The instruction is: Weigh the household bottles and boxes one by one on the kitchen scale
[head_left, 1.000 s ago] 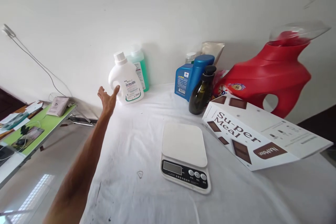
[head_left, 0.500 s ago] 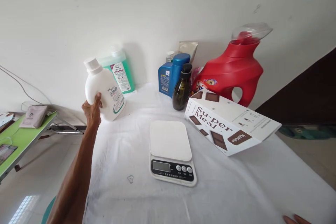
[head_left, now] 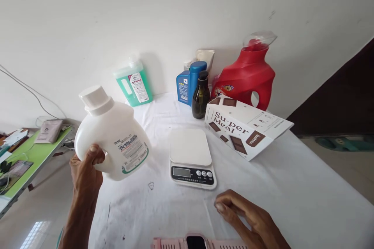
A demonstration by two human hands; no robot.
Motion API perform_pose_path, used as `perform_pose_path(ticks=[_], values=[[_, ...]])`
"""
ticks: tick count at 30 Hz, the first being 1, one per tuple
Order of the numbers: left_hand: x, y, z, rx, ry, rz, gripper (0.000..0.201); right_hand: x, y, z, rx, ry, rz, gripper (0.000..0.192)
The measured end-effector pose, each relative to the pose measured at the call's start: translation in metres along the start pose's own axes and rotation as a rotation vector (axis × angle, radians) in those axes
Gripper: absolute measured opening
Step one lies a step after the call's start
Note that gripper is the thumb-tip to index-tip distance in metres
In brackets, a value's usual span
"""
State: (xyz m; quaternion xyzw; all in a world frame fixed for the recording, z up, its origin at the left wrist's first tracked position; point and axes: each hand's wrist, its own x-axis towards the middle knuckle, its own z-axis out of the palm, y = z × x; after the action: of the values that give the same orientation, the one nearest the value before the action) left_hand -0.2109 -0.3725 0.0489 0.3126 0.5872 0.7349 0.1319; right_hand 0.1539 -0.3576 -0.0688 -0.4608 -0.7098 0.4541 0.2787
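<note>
My left hand grips a white laundry detergent bottle by its handle. The bottle tilts to the left, its cap on, and its printed label faces me. Right of it, a white digital kitchen scale lies on the white cloth with a bare platform and a blank display. My right hand is just in front of the scale, loosely curved, with a gap between thumb and fingers and nothing visible in it. At the bottom edge, a watch with a pink strap shows, partly cut off, beside that hand.
Along the wall stand a green liquid bottle, a blue bottle, a dark pump bottle and a red detergent jug. A white Su-per Meal box leans before the jug. A green side table is at left.
My left hand has brought the white bottle nearer and lower, away from the green bottle. My right hand has come from the bottom-right corner toward the scale. The view has shifted, and the watch now shows.
</note>
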Motion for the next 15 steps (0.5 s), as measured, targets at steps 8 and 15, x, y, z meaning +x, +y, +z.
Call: perform_pose_path(ticks=[8, 15], values=[[-0.021, 0.029, 0.061, -0.057, -0.200, 0.077, 0.070, 0.028, -0.001, -0.001, 0.261, -0.263, 0.055, 0.044], [-0.043, 0.017, 0.120, 0.003, -0.340, 0.060, 0.062, 0.024, -0.006, -0.006, 0.274, -0.240, -0.050, 0.039]])
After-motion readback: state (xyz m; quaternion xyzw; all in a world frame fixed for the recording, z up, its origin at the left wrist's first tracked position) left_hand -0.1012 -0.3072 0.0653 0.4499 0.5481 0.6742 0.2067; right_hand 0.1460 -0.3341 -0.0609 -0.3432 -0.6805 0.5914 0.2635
